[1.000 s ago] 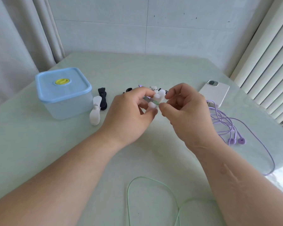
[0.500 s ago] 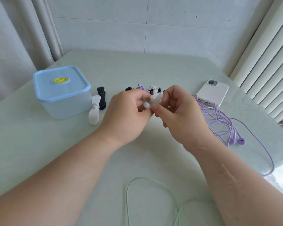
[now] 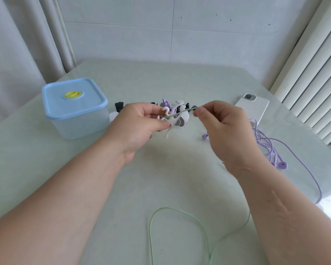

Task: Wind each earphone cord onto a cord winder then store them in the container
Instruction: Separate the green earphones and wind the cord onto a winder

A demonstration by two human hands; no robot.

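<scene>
A loop of the green earphone cord (image 3: 180, 213) lies on the table (image 3: 180, 83) nearest the person. Beyond it the hands, together half a second ago, have drawn apart. The left hand (image 3: 141, 127) grips the white cord winder (image 3: 174, 120), and the right hand (image 3: 224, 129) pinches the cord taut. The lidded container (image 3: 75, 113) sits farther left.

Looks frosted and translucent on the plastic container (image 3: 78, 127) wall, smooth and opaque on its blue lid (image 3: 88, 104). Reads as soft, matt, rubbery plastic on the white cord winder (image 3: 173, 121), the green cord (image 3: 166, 208) and the purple earphone cord (image 3: 265, 143). Shows a smooth, faint sheen on the pale table (image 3: 161, 178), matt white on the phone case (image 3: 254, 109), draped cloth on the curtain (image 3: 17, 54).
</scene>
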